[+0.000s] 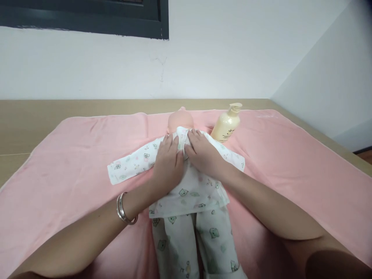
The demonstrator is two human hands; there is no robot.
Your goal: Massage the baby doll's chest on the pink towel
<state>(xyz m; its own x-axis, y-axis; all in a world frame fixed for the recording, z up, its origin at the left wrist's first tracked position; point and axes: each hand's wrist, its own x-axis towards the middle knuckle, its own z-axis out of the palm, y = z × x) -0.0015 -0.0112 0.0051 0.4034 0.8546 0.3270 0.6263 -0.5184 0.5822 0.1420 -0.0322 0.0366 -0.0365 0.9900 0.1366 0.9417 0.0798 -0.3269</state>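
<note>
A baby doll [178, 119] lies on its back, its head toward the wall, dressed in a white printed long-sleeved top [192, 193] and matching trousers [213, 240]. My left hand [168, 162] rests flat on the left side of the doll's chest, fingers stretched toward the neck. On the other side of the chest lies my right hand [203, 153], its fingers also extended, with the thumb near the middle of the top. Both palms are hidden against the cloth. The sleeves spread out to either side, and no doll hands show at the cuffs.
A pink blanket [72, 162] covers most of the wooden surface [35, 112]. A cream pump bottle [228, 124] leans tilted beside the doll's right-hand shoulder in view. Behind stands a white wall [217, 54] with a dark frame [87, 17] at upper left.
</note>
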